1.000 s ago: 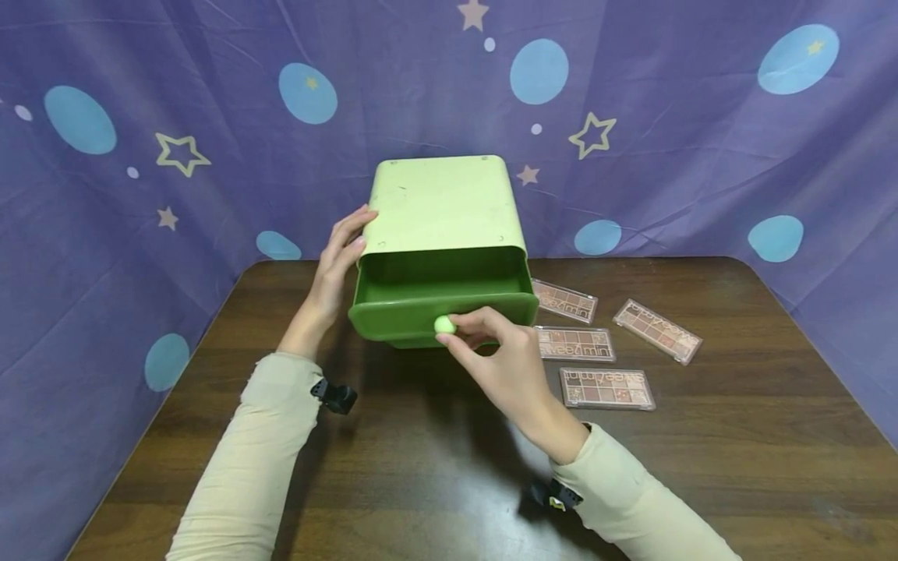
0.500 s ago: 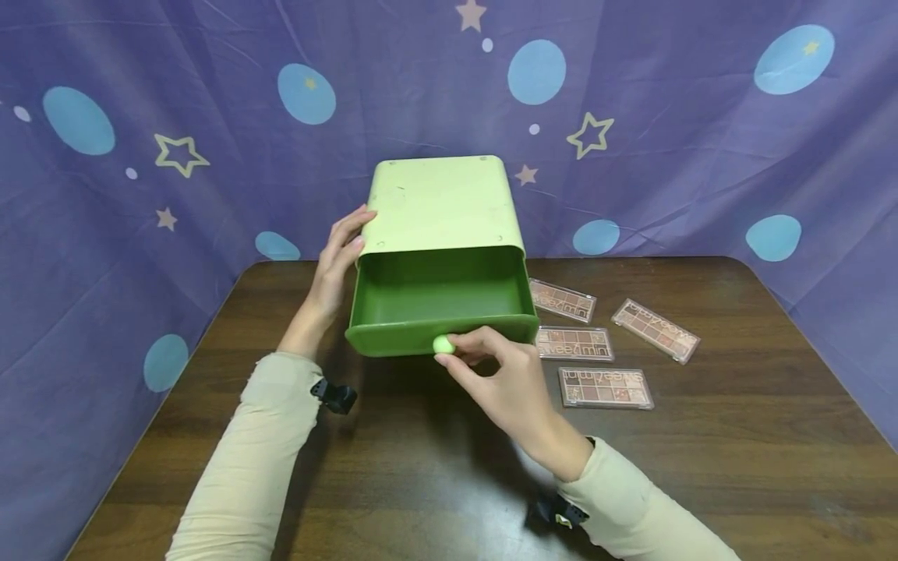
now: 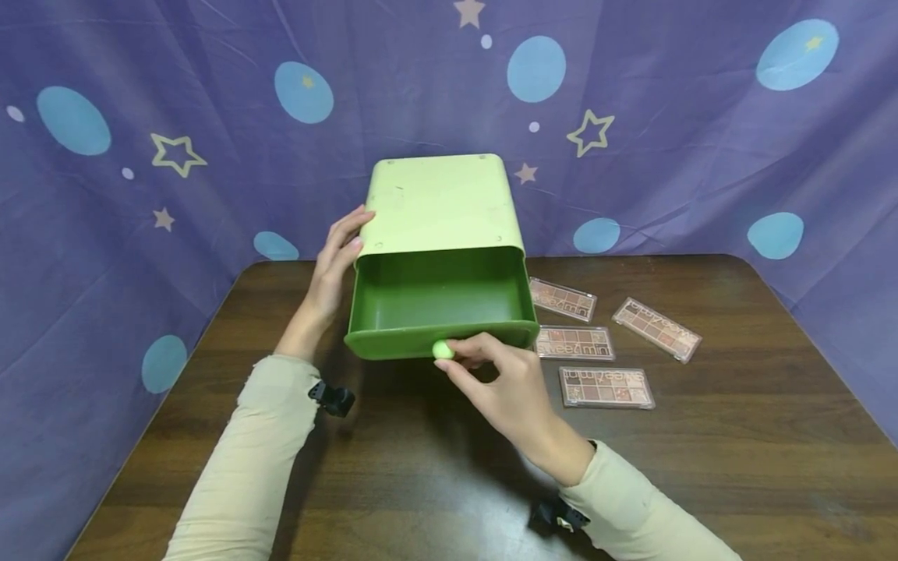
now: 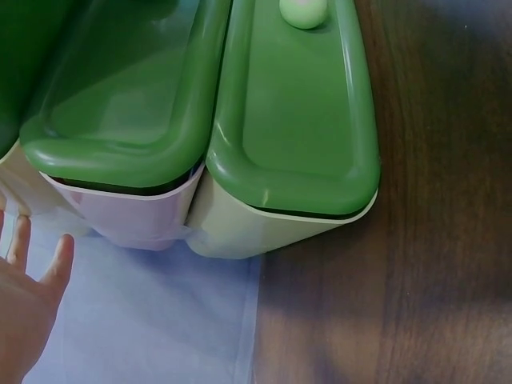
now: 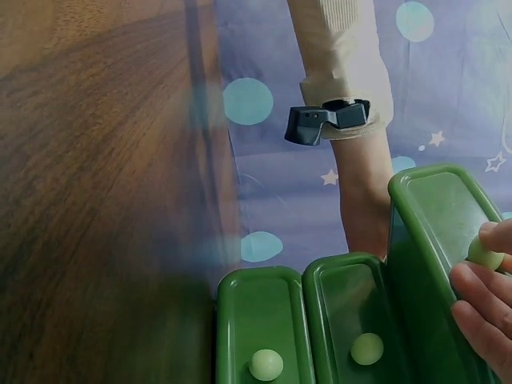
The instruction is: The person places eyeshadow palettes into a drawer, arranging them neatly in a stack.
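A pale green drawer cabinet [image 3: 442, 204] stands near the back of the table. Its dark green top drawer [image 3: 389, 344] is pulled out, and the visible inside of it holds nothing. The thumb and index finger of my right hand [image 3: 510, 389] pinch the drawer's round light green knob [image 3: 443, 350]. Against the cabinet's left side rests my left hand [image 3: 330, 265], its fingers fairly straight. Two lower drawers, a middle one [image 5: 340, 300] and a bottom one [image 5: 256, 312], are closed in the right wrist view, each with a round knob.
Several clear-lidded eyeshadow palettes lie right of the cabinet: a front one [image 3: 607, 388], a middle one [image 3: 575, 343], a back one [image 3: 563, 299] and a slanted one [image 3: 657, 330]. A purple patterned cloth [image 3: 435, 86] hangs behind the brown wooden table [image 3: 421, 475].
My right hand has drawn the top drawer further out toward me, showing more of its inside. My left hand has stayed at the cabinet's side.
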The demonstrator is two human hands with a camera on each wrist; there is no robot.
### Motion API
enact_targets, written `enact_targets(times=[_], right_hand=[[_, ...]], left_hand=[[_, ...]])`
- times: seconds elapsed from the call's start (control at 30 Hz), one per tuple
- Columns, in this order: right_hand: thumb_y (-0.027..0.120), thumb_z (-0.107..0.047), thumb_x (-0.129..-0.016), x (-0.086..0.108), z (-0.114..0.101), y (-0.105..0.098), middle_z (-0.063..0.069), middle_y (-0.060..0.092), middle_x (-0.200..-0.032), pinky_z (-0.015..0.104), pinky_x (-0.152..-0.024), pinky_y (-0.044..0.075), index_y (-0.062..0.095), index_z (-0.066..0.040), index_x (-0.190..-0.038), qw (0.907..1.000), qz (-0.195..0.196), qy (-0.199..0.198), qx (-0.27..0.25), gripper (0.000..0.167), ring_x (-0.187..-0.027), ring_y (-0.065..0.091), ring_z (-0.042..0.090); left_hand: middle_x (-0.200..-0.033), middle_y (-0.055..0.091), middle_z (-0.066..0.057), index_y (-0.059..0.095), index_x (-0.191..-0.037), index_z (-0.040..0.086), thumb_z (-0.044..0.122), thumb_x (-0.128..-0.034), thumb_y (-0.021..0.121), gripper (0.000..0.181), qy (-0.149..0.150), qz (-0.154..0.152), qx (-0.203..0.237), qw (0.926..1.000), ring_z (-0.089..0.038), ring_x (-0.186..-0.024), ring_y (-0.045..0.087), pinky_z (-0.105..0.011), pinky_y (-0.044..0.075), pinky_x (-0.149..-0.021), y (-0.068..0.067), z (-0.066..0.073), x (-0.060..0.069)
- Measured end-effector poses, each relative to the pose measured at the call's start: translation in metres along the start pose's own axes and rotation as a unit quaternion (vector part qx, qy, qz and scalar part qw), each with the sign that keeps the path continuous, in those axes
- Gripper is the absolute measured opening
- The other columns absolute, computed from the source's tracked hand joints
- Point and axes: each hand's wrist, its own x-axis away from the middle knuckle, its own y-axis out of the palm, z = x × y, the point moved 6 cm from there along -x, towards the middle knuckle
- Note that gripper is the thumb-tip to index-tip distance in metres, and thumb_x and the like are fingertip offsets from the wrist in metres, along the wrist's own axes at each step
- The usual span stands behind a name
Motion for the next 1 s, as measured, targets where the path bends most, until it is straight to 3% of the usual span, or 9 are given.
enact_targets(times=[0.4,0.67,1.0], right_hand=[[0.081,-0.003,-0.079,-0.003,-0.005,-0.007,0.002,0.075,-0.096,0.021,-0.071,0.056,0.074,-0.006,-0.103,0.9995,-0.032,-0.001,0.005,0.025,-0.078,0.07,0.012],[0.08,-0.004,-0.08,0.004,-0.006,-0.013,0.005,0.074,-0.097,0.022,-0.075,0.056,0.072,-0.003,-0.111,0.998,-0.062,-0.011,-0.002,0.032,-0.08,0.071,0.013],[0.067,-0.029,-0.095,0.014,0.0,-0.031,0.005,0.074,-0.101,0.022,-0.09,0.05,0.071,-0.005,-0.11,0.9948,-0.099,-0.016,-0.018,0.029,-0.09,0.07,0.017]], left_hand=[[-0.154,0.036,-0.012,0.05,-0.14,-0.004,0.015,-0.0977,0.043,0.047,0.012,0.0,-0.009,0.9999,-0.021,-0.142,0.028,-0.04,0.022,-0.115,0.0,0.002,-0.004],[-0.154,0.037,-0.011,0.05,-0.14,-0.005,0.015,-0.0971,0.044,0.047,0.008,-0.001,-0.003,1.0,-0.02,-0.142,0.029,-0.04,0.022,-0.115,0.003,-0.001,-0.001],[-0.153,0.038,-0.013,0.051,-0.138,-0.006,0.014,-0.0967,0.044,0.046,0.015,0.005,-0.016,0.9997,-0.021,-0.141,0.03,-0.039,0.021,-0.115,0.001,0.0,0.0]])
